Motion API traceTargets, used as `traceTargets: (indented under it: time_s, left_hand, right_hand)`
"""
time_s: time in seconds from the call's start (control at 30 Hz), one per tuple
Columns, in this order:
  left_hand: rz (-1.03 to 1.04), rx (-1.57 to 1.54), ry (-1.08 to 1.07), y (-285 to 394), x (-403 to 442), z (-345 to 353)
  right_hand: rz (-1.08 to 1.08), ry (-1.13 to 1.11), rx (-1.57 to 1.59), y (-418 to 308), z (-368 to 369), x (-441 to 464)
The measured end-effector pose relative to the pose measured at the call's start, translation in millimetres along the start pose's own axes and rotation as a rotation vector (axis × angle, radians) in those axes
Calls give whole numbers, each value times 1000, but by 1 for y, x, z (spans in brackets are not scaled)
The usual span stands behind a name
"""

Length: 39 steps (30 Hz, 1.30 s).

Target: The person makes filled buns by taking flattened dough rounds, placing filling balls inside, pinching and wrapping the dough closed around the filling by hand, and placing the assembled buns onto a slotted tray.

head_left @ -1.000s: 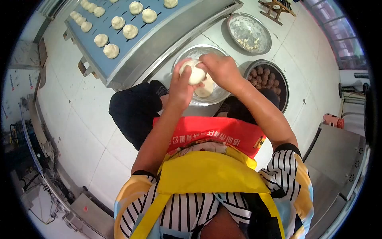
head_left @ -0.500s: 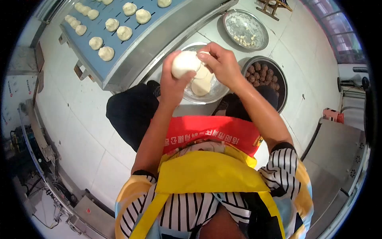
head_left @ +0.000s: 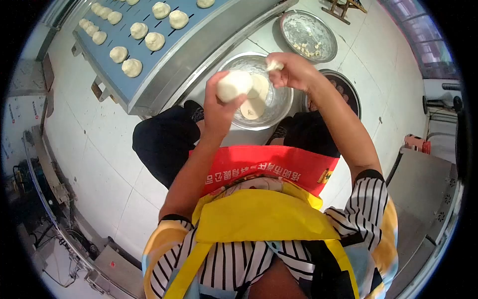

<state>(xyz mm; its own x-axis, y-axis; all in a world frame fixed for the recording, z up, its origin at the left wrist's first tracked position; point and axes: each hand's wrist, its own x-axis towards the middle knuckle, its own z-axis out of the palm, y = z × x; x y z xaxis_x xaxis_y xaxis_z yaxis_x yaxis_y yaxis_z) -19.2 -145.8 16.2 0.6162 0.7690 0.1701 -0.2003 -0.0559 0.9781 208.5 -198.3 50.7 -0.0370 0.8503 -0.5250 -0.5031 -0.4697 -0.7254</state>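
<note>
A smooth, pale dough ball [head_left: 234,85] rests in my left hand [head_left: 219,107], fingers and thumb wrapped about its sides. To the right, my right hand [head_left: 293,72] pinches a small piece of dough [head_left: 274,65], apart from the ball. Below both hands a steel bowl [head_left: 281,102] stands on the floor. Flat rounds of dough [head_left: 253,108] lie in it, dusted with flour. The left hand and the ball cover part of the bowl's left side.
A blue slotted conveyor [head_left: 112,82] at upper left carries several filled dough balls [head_left: 155,41]. A floury metal basin [head_left: 308,31] with dough scraps sits at upper right. Beneath my right forearm, a dark tub [head_left: 352,94] of brown filling balls is partly hidden.
My right hand has come away from the dough ball toward the right, with a small piece of dough in its fingers. The left hand keeps the ball in nearly the same place.
</note>
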Motion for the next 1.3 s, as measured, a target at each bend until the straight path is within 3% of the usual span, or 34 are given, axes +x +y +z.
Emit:
traceTargets:
  time_s: [0.03,0.1,0.23,0.27,0.33,0.4,0.43,0.47,0.57,0.6,0.7,0.8,0.83,0.93,1.0,1.03,1.1,1.2,1.27,1.3]
  left_hand:
    - [-168,-304,3,-3,-3,0]
    - [-491,-916,17,-6,-5,1]
    - [-686,-911,-70,-12,-12,-6]
    - [-716,-891,-99,-14,-10,-7]
    - [-771,-856,-154,-17,-5,-8]
    - [-753,-1052,-265,-20,-1,-8]
    - [-743,-1147,-330,-19,1,-6]
    - [-743,-1044,-234,-16,3,-1]
    - [-738,-776,2,17,5,19]
    - [-740,-715,31,16,6,21]
    - [-723,-694,147,27,12,27]
    - [-685,-626,233,39,10,32]
    - [-663,-587,255,40,9,33]
    - [-651,-479,114,33,11,29]
    - [-669,-713,68,36,10,29]
    - [-682,-829,40,39,9,29]
    - [-650,-656,68,41,9,28]
    - [-694,-494,-29,45,9,19]
    - [-708,-449,-115,41,11,17]
    - [-686,-534,-39,39,12,20]
  right_hand:
    - [-47,200,-238,10,10,0]
    - [-145,233,-507,37,-4,17]
    - [-585,287,-1137,50,2,27]
    - [-547,203,-819,46,6,17]
    - [-561,34,-764,43,44,-10]
    - [-610,-15,-792,49,62,-20]
    - [-659,24,-856,49,66,-23]
    - [-714,59,-927,47,66,-24]
    - [-668,39,-660,60,63,-21]
    - [-570,116,-710,63,60,-17]
    - [-633,348,-733,75,71,-14]
    - [-888,133,-507,64,78,-14]
    - [-827,169,-574,59,80,-19]
    - [-706,320,-693,53,87,-32]
    - [-726,464,-681,55,93,-29]
    - [-796,488,-753,59,91,-25]
    - [-940,540,-901,60,89,-19]
    - [-627,137,-519,45,95,-42]
    - [-610,320,-611,45,99,-41]
    - [-603,407,-662,43,101,-38]
